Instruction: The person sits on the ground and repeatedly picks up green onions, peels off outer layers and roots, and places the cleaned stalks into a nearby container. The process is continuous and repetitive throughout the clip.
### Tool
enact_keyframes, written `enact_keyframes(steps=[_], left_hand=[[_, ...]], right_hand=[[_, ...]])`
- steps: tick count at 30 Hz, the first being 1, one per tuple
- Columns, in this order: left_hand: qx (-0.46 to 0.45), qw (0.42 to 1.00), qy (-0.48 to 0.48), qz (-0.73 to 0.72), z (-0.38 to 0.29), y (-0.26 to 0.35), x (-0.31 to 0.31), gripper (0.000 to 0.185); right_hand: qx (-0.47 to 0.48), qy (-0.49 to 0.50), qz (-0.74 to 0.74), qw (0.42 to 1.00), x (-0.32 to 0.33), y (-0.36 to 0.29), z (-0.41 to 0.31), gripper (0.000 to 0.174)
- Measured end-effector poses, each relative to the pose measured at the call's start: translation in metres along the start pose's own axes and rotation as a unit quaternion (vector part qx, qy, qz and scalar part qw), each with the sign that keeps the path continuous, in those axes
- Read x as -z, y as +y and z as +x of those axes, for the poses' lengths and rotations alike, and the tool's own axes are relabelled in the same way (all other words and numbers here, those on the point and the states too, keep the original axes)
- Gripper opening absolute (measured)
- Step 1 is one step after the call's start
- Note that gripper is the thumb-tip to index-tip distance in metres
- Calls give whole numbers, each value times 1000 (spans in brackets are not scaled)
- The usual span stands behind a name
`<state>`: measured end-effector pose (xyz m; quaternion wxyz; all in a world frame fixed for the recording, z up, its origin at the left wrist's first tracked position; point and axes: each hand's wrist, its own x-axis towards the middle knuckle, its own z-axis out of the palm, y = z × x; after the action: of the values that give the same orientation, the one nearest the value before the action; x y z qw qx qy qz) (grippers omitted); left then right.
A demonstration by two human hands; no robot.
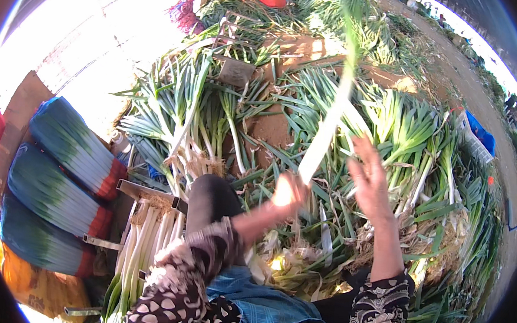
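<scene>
My left hand (289,191) grips a long-leaf onion, probably a Welsh onion or leek (326,135), near its root end; its white stalk slants up to blurred green leaves. To the right, my right hand (368,179) is raised beside the stalk, fingers apart, holding nothing. Below both hands lies a heap of peeled leaves and roots (305,256). At my left, white stalks with their roots at the top (147,239) lie in a metal frame (135,189).
Three netted bundles (62,191) are stacked at the far left. Untrimmed onions stand at the upper left (181,96) and right (393,122). A metal rack (237,71) stands ahead. A white crate (474,137) is at the right, near a dirt path (482,92).
</scene>
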<state>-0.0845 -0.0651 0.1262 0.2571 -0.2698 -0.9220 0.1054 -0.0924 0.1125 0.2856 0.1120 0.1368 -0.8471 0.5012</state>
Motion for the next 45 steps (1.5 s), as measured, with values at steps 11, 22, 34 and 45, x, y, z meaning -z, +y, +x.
enact_keyframes(steps=[11,22,34,45], left_hand=[[398,522,-179,-733,29,-64,-53,27],[119,683,-379,-613,-13,35,-36,32],[236,398,-267,-846,144,189,-19,34],[296,315,-399,-809,102,222,-51,36]], right_hand=[[-297,136,-241,914,88,229,-95,32],[-552,75,-254,791,94,283,-146,37],[-288,119,-283,907,64,146,-174,24],[-388,184,-95,898,57,180,-171,33]])
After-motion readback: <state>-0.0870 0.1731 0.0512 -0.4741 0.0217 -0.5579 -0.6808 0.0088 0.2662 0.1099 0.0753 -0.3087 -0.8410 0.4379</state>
